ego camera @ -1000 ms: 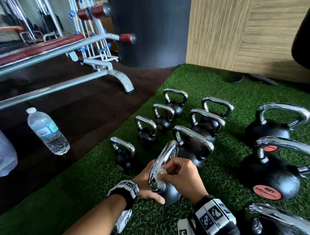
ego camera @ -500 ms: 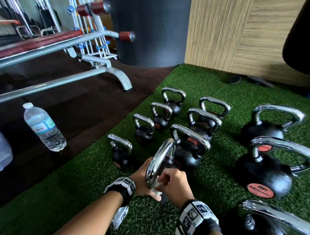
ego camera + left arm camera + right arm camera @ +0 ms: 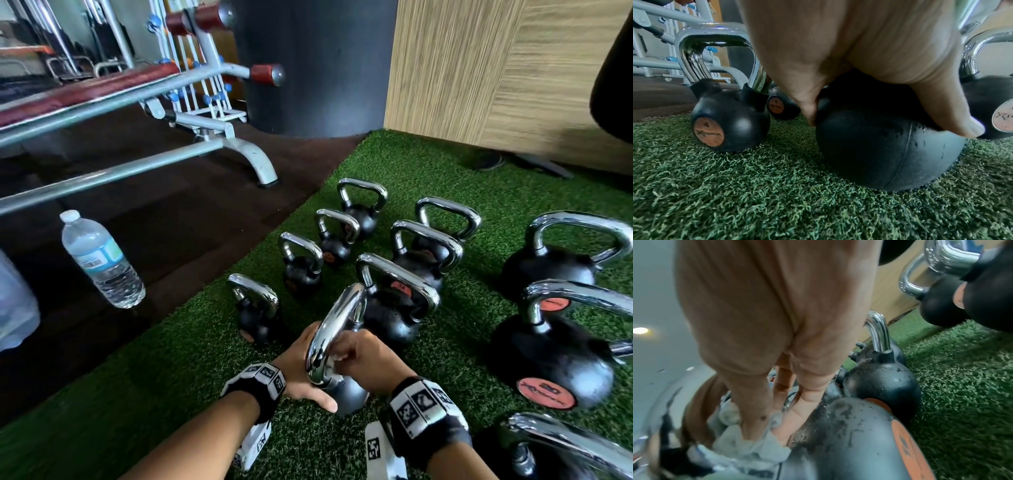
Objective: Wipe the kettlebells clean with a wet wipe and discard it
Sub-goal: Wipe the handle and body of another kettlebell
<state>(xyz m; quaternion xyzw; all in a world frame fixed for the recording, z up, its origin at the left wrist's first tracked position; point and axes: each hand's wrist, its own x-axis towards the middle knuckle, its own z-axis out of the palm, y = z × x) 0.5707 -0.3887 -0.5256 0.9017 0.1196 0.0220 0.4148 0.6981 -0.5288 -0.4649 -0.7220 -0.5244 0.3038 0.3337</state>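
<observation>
Ten kettlebells on green turf (image 3: 178, 394) — one in hand.
Left hand (image 3: 298, 368) cups the near kettlebell (image 3: 344, 392); right hand (image 3: 364, 363) pinches one wet wipe (image 3: 748, 451) against its chrome handle (image 3: 330, 332) — one water bottle (image 3: 101, 258) stands left.

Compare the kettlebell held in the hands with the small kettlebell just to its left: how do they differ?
The held kettlebell is tilted, gripped by the left hand and wiped by the right hand with a wet wipe; the small kettlebell stands upright, untouched, and looks smaller. Both have black bodies and chrome handles.
</observation>
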